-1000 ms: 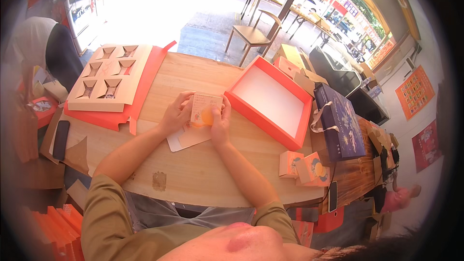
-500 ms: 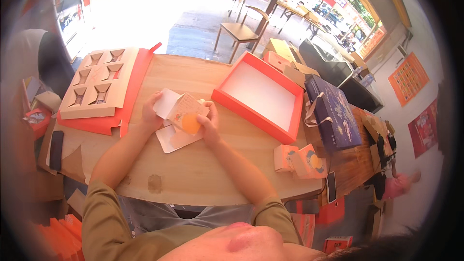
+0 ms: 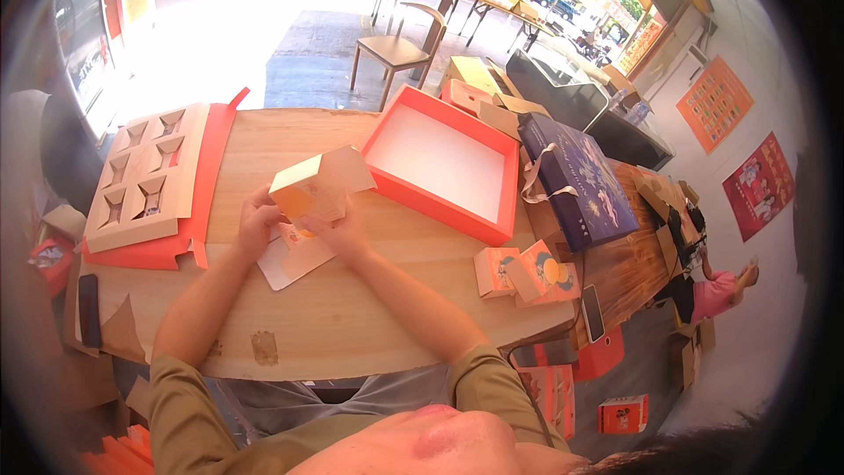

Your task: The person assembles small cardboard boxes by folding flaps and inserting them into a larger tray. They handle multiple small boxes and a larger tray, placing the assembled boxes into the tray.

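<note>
Between my two hands, above the wooden table (image 3: 369, 317), is a small cream and orange cardboard box (image 3: 308, 186) with a flap sticking out at its right. My left hand (image 3: 257, 222) grips the lower left side of it. The thumb of my right hand (image 3: 341, 230) presses on its near face, and the other fingers are partly hidden. Beneath the hands lies a flat pale carton piece (image 3: 290, 262), partly covered by them. To the right sits a large orange box tray (image 3: 440, 163) with a white inside.
At left lies a cardboard insert (image 3: 145, 178) with several square openings, on an orange sheet (image 3: 202, 202). Small printed boxes (image 3: 532, 273) stand at the right edge, near a phone (image 3: 593, 313) and a dark blue gift bag (image 3: 576, 180). A dark, long object (image 3: 89, 310) lies at the left edge.
My hands have turned the small box, so its flap now points right and another face shows. The whole view has shifted, with the table's things lying farther left in it.
</note>
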`<state>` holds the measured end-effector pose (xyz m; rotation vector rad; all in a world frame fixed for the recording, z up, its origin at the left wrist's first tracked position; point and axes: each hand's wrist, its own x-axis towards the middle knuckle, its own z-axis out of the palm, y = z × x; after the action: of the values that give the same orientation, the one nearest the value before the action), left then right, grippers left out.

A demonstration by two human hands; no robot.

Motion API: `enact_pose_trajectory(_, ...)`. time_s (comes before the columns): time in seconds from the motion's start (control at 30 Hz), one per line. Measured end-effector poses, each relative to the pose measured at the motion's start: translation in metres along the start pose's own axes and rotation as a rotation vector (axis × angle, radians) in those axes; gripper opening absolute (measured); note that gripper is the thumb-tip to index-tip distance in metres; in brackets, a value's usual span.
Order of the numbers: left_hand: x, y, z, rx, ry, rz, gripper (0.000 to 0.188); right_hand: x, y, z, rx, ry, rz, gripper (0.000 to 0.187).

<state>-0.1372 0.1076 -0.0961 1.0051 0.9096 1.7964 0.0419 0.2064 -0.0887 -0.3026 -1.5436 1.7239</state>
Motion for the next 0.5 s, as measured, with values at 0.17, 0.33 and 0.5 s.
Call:
enact_pose_trajectory(0.17,-0.004,0.013,0.013,0.185,-0.063,0.122,0.055,0.000,-0.016,0.003,-0.130,-0.032,0.150,0.042)
enact_pose_trajectory(0.33,-0.003,0.014,0.008,0.181,-0.099,0.088,0.062,0.000,-0.018,0.002,-0.199,-0.023,0.182,0.039)
enact_pose_trajectory(0.5,-0.004,0.019,0.016,0.176,-0.094,0.053,0.065,0.001,-0.023,0.004,-0.165,-0.007,0.188,0.035)
